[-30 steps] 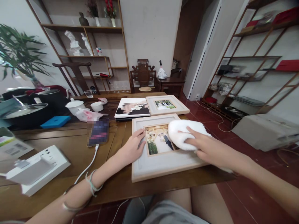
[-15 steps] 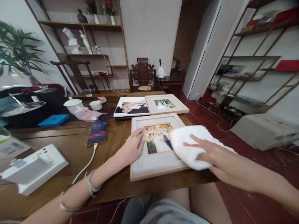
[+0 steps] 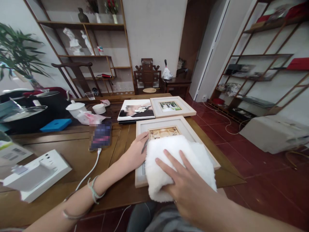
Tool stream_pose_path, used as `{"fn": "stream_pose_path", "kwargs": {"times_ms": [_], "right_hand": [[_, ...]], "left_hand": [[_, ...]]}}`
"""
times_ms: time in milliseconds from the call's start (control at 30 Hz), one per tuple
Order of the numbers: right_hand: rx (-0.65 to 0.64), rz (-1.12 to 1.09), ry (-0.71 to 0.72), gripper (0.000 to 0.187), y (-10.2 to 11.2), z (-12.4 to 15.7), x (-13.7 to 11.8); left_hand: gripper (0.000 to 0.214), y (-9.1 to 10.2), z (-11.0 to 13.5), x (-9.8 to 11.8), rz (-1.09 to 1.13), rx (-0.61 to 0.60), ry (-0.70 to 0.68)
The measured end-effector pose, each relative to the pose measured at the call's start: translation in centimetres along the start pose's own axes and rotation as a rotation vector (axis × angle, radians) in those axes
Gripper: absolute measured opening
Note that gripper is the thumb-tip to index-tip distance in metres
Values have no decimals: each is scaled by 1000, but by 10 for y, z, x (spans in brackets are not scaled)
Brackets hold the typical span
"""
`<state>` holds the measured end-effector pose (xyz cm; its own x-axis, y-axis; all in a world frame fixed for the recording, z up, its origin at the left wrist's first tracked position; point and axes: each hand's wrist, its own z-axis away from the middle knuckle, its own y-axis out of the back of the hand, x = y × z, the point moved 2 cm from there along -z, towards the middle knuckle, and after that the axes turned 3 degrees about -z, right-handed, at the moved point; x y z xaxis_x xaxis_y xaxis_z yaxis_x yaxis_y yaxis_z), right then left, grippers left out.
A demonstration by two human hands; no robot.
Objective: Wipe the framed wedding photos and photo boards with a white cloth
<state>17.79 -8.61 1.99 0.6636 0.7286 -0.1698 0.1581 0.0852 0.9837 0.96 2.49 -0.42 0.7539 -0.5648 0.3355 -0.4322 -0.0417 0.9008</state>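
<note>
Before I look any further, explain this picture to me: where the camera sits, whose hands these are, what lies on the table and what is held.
There is no machine here. One camera sits on a person's head and looks forward and down, so both arms coming in from the bottom are that person's own. The left hand lies flat on the left side of a pale picture frame, which lies on a wooden table. The right hand presses a fluffy white cloth onto the frame, fingers spread rather than clenched. Behind it lie a smaller frame and a photo print. To the left are a phone on a white cable and a white box.
</note>
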Motion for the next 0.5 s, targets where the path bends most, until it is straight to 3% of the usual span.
{"fn": "stream_pose_path", "kwargs": {"times_ms": [133, 333, 500], "right_hand": [[-20, 16, -67, 47, 3, 18, 14], [42, 119, -223, 56, 21, 56, 59], [84, 157, -217, 55, 26, 27, 103]], "left_hand": [[41, 2, 0, -1, -25, 15, -28], [41, -1, 0, -2, -40, -6, -25], [43, -2, 1, -3, -40, -25, -11]]}}
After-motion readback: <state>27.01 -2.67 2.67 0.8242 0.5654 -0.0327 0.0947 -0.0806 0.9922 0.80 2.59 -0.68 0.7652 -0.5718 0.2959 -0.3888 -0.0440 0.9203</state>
